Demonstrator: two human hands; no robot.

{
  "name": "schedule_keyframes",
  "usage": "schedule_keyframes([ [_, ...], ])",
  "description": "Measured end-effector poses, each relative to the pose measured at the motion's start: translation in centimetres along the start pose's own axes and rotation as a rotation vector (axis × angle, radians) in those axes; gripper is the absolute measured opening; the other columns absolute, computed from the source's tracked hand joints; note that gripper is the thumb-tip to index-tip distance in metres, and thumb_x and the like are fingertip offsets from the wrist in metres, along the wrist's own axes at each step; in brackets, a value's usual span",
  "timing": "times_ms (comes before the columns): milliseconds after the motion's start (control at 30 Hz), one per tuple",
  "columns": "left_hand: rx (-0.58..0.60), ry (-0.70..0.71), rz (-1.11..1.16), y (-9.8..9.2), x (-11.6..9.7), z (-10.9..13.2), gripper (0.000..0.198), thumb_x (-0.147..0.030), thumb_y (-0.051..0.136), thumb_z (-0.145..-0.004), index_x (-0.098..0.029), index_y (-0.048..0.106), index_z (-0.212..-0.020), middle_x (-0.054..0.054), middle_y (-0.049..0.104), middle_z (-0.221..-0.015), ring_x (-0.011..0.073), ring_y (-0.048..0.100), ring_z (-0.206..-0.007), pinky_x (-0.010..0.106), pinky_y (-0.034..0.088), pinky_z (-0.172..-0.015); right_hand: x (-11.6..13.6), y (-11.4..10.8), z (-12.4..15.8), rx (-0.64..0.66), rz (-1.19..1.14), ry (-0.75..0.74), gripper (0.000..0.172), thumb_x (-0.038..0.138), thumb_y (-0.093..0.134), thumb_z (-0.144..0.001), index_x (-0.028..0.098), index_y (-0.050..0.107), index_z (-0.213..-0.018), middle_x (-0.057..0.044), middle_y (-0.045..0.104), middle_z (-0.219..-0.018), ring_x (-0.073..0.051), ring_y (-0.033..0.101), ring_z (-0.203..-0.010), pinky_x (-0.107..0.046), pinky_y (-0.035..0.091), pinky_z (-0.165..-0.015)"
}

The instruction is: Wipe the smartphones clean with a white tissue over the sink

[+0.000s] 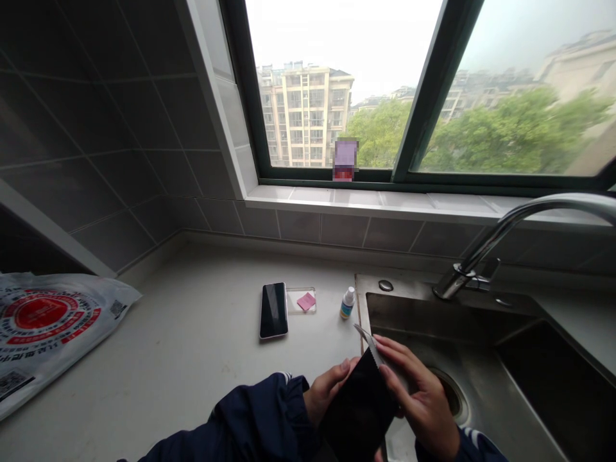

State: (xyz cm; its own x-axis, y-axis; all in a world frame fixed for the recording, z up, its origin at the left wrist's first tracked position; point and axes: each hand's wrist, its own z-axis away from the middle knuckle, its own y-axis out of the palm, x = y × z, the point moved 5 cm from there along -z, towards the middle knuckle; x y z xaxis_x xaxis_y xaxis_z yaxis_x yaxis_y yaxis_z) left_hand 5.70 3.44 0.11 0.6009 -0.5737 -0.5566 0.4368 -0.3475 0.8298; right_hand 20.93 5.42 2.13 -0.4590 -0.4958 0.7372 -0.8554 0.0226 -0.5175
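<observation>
Both of my hands are wrapped about a flat black piece with a zigzag edge (362, 407); whether it is a cloth or a packet I cannot tell. My left hand (330, 388) grips its left side, thumb up along the edge. On the right, my right hand (416, 391) has its fingers closed at the zigzag edge, where a narrow grey strip (366, 338) sticks out toward the window. Just beyond stands a small white-capped bottle (346, 305), upright. A smartphone (273, 311) lies screen up beside a clear phone case (294, 302) with a pink paper piece (306, 301) on it.
A steel sink (486, 385) with a curved tap (486, 237) takes up the right side. Over the left end of the white counter (202, 346) spreads a printed plastic bag (52, 327). Behind runs a tiled sill (360, 197) below a dark-framed window.
</observation>
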Motion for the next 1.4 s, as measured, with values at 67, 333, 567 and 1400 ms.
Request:
schedule_keyframes([
  [67,0.002,0.011,0.004,0.0,0.1,0.0,0.055,-0.051,0.04,-0.091,-0.014,0.055,-0.129,0.012,0.066,-0.114,0.0303,0.057,-0.116,0.045,0.029,-0.109,0.1,0.0,-0.1,-0.006,0.003,0.002,0.028,0.03,0.057,-0.094,0.025,0.063,-0.121,-0.009,0.06,-0.128,-0.025,0.059,-0.117,-0.039,0.049,-0.101],
  [333,0.075,-0.022,0.015,0.5,0.2,0.2,0.06,-0.051,0.034,-0.093,-0.017,0.042,-0.142,0.016,0.063,-0.121,0.0334,0.061,-0.11,0.052,0.035,-0.102,0.3,-0.7,-0.1,-0.116,0.017,0.033,0.021,0.031,0.062,-0.09,0.024,0.067,-0.11,-0.007,0.061,-0.111,-0.021,0.065,-0.099,-0.027,0.055,-0.083],
  [567,0.031,0.009,0.007,0.2,0.0,0.0,0.056,-0.048,0.035,-0.094,-0.013,0.05,-0.136,0.014,0.064,-0.119,0.0294,0.057,-0.117,0.044,0.028,-0.11,0.4,-0.1,-0.4,-0.012,0.021,-0.002,0.026,0.03,0.058,-0.092,0.026,0.065,-0.117,-0.008,0.06,-0.123,-0.023,0.062,-0.111,-0.031,0.052,-0.095],
  [1400,0.094,-0.005,-0.021,1.1,-0.1,-0.1,0.058,-0.053,0.041,-0.089,-0.017,0.05,-0.134,0.016,0.063,-0.123,0.035,0.057,-0.118,0.053,0.034,-0.104,0.0,-0.4,-0.4,-0.009,0.03,0.009,0.018,0.031,0.057,-0.093,0.026,0.066,-0.109,-0.007,0.057,-0.116,-0.021,0.061,-0.106,-0.029,0.052,-0.089],
])
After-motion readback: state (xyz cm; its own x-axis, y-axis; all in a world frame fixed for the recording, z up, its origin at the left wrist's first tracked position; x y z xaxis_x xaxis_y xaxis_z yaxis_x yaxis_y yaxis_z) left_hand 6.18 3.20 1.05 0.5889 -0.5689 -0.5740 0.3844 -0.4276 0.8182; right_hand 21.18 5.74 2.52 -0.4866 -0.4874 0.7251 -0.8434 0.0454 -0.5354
